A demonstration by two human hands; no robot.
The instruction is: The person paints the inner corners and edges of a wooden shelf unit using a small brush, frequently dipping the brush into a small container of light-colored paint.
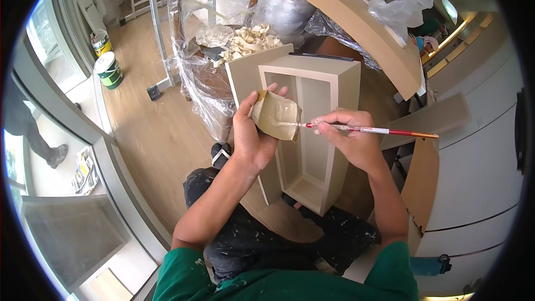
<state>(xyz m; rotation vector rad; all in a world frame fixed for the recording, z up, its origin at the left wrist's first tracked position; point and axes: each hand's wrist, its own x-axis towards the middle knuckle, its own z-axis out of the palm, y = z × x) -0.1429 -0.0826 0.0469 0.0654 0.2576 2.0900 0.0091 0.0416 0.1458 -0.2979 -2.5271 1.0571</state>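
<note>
While the small card (275, 114) smeared with beige filler is gripped in the closed left hand (251, 134) just above the open beige box (312, 134), the thin brush (368, 130) is pinched in the right hand (348, 139); little filler should be loaded, judging by the narrow tip.

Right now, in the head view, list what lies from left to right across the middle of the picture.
Paint cans → left hand → putty-smeared card held in it → right hand → red-handled brush, its handle reaching right → curved brown board.
</note>
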